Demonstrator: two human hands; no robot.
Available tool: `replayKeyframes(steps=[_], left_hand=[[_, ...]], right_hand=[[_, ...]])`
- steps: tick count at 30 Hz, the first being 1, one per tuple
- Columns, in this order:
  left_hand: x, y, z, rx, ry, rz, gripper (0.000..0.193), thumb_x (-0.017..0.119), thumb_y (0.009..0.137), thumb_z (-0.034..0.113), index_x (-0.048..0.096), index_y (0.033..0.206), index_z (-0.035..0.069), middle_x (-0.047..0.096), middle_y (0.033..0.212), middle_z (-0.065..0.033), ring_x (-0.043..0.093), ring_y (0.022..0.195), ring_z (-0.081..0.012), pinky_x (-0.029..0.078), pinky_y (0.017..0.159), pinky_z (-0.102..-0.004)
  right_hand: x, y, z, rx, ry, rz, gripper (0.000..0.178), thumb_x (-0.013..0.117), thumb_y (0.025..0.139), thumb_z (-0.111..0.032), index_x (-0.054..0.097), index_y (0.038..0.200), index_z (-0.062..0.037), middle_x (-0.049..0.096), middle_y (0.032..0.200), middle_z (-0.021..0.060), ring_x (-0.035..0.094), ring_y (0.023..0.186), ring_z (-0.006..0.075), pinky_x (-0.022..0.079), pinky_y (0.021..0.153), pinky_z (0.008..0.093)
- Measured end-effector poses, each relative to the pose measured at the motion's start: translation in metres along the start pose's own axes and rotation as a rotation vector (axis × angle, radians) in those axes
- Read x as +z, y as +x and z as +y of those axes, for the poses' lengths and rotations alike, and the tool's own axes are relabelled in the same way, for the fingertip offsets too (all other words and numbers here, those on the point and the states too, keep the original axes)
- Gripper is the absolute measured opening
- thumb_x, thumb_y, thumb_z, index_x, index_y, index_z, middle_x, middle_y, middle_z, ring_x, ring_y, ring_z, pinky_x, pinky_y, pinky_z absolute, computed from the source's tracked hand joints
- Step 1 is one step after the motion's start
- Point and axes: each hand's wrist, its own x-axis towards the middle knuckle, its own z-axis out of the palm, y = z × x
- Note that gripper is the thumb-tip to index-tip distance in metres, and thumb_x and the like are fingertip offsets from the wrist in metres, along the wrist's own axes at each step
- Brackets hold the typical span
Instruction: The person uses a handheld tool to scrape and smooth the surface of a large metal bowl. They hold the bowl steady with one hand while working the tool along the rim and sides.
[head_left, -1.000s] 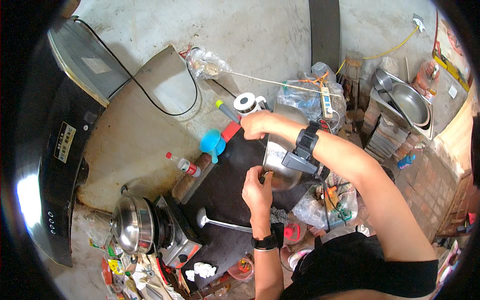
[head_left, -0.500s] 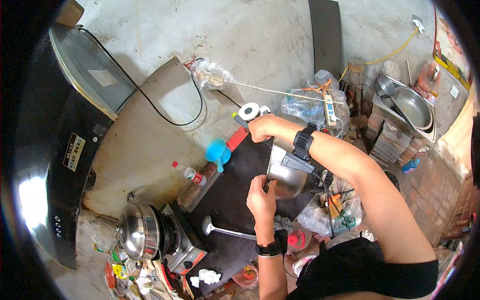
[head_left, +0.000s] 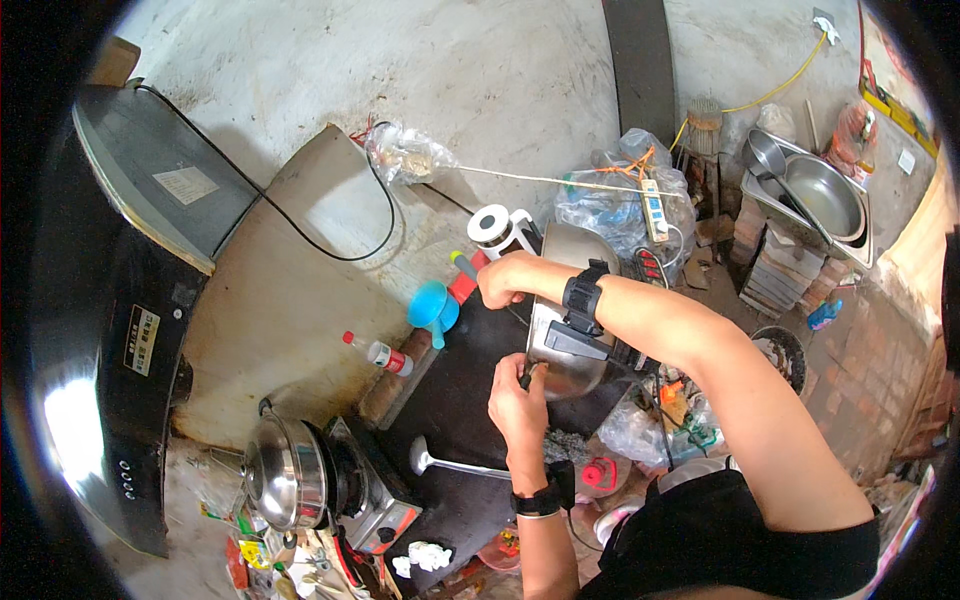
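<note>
A stainless steel pot (head_left: 570,372) is tipped on its side above the dark worktop (head_left: 460,395), partly covered by my right forearm. My left hand (head_left: 517,402) is closed on a dark handle at the pot's near edge. Held in my closed right hand (head_left: 503,280) is a grey-handled tool (head_left: 463,264) with a yellow-green end. A thin dark part shows below that fist beside the pot's opening; its kind cannot be made out. A white-lidded jug (head_left: 490,227) stands just beyond my right hand. The light blue funnel-shaped plastic piece (head_left: 431,305) lies left of it.
A ladle (head_left: 440,460) and crumpled white tissue (head_left: 424,556) lie nearer, beside a stove (head_left: 385,500) with a lidded steel pan (head_left: 290,470). A bottle (head_left: 385,357) lies along the wall side. A power strip (head_left: 654,210) hangs by plastic bags; a sink (head_left: 858,262) stands at right.
My right hand has come down and left with the grey-handled tool, toward my left hand. More of the white-lidded jug shows. The left hand keeps its hold, and the whole view has shifted slightly.
</note>
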Motion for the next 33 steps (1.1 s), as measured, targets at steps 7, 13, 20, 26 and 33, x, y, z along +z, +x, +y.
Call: replayKeyframes(steps=[7,13,20,26,33], left_hand=[[-0.005,-0.002,0.003,-0.043,0.023,-0.056,0.027,0.074,0.085,0.022,0.064,0.103,0.004,0.067,0.096,-0.0133,0.066,0.087,-0.0343,0.052,0.075,-0.0412],[-0.005,0.000,0.006,-0.066,0.027,-0.068,0.025,0.074,0.085,0.021,0.065,0.102,0.005,0.067,0.095,-0.0120,0.066,0.086,-0.0326,0.052,0.075,-0.0402],[-0.004,0.001,0.008,-0.078,-0.021,-0.061,0.031,0.076,0.083,0.016,0.065,0.110,0.006,0.068,0.097,-0.0120,0.067,0.087,-0.0300,0.052,0.077,-0.0387],[-0.011,0.003,0.012,-0.065,0.028,-0.125,0.045,0.077,0.082,0.015,0.062,0.124,0.007,0.069,0.102,-0.0130,0.067,0.092,-0.0291,0.053,0.080,-0.0381],[-0.013,0.026,0.013,0.116,-0.177,-0.259,0.064,0.077,0.082,0.014,0.051,0.139,0.002,0.061,0.120,-0.0212,0.062,0.105,-0.0354,0.051,0.090,-0.0404]], right_hand=[[-0.011,0.007,0.017,0.028,-0.473,-0.102,0.018,0.059,0.081,-0.020,0.075,0.087,-0.0138,0.072,0.085,0.0017,0.069,0.076,0.0224,0.050,0.065,0.0443],[-0.033,-0.055,0.034,-0.027,-0.064,0.350,0.029,0.058,0.075,-0.014,0.073,0.095,0.0002,0.073,0.086,0.0147,0.070,0.077,0.0304,0.050,0.061,0.0462],[-0.027,-0.087,0.036,-0.007,0.226,0.369,0.035,0.055,0.079,-0.019,0.072,0.098,0.0055,0.071,0.098,0.0234,0.071,0.090,0.0363,0.054,0.074,0.0456],[0.014,-0.092,0.041,-0.081,0.437,0.707,0.040,0.057,0.088,-0.031,0.067,0.082,0.0074,0.066,0.077,0.0272,0.068,0.075,0.0414,0.052,0.069,0.0501],[0.067,-0.085,0.065,-0.229,0.833,1.082,0.053,0.061,0.094,-0.038,0.059,0.065,0.0065,0.042,0.047,0.0134,0.043,0.045,0.0133,0.034,0.044,0.0408]])
